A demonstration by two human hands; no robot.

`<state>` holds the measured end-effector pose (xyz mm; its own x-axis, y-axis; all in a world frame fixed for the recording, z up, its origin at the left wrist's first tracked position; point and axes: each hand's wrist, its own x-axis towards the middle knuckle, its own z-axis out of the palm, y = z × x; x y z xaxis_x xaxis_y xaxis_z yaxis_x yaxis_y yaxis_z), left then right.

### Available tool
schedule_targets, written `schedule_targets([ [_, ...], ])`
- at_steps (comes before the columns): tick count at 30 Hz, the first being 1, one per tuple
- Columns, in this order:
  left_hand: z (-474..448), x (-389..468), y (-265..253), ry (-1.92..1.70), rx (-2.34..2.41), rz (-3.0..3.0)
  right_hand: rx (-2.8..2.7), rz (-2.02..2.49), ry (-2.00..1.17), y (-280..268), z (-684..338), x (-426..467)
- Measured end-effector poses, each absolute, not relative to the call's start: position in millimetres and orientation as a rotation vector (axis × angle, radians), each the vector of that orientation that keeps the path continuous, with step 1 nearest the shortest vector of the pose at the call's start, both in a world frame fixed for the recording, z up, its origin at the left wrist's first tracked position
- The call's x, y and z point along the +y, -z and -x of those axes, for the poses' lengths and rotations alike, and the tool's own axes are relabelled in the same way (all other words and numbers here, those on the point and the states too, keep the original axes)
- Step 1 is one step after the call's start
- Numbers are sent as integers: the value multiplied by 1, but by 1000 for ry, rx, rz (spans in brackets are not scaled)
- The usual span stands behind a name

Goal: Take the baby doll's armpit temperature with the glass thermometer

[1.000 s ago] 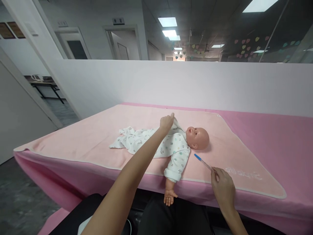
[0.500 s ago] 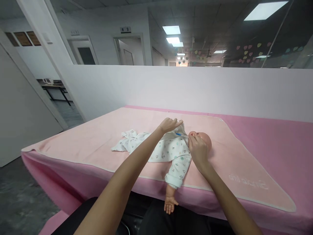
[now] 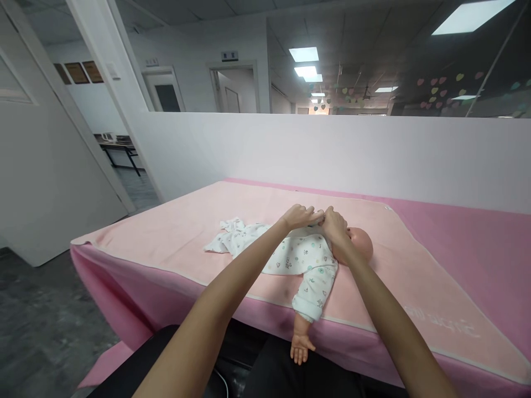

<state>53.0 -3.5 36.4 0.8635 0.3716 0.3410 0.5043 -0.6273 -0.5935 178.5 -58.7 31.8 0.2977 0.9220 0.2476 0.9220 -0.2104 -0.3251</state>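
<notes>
A baby doll [image 3: 360, 243] lies on its back, its head to the right, dressed in a white printed romper [image 3: 305, 257]. One doll arm [image 3: 301, 337] hangs over the table's front edge. My left hand [image 3: 301, 216] is closed at the romper's upper front, seemingly pinching the cloth. Right beside it, my right hand [image 3: 334, 225] is closed near the doll's chin, fingertips close to those of my left. Whatever the right fingers hold is hidden behind the hand. The romper's legs [image 3: 226, 237] lie loosely to the left.
Beneath the doll a peach mat [image 3: 174, 237] covers a table draped in pink cloth [image 3: 468, 237]. A white wall [image 3: 332, 149] with glass above runs along the back. At the left stands a pale door [image 3: 53, 166].
My right hand has moved up and left toward my left hand, so the two now meet. The slim blue-tipped thing at my right fingers is now out of sight. The view has shifted.
</notes>
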Motion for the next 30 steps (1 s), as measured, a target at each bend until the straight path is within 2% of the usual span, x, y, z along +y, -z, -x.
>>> schedule_targets([
  [7, -49, -13, -41, 132, -774, 2471, -1812, 2061, 6, -21, -180, -36],
  [12, -33, -15, -37, 229, -911, 2447, -1900, 1981, 97, -26, -194, -49],
  [19, 13, -25, -52, 136, -1216, 2311, -2014, 1845, 245, -30, -205, -71],
  [24, 43, -41, -55, 202, -1209, 2412, -2080, 1756, 335, -21, -208, -88],
  [30, 53, -59, -15, 490, -1145, 2664, -2146, 1663, 488, -6, -209, -95],
])
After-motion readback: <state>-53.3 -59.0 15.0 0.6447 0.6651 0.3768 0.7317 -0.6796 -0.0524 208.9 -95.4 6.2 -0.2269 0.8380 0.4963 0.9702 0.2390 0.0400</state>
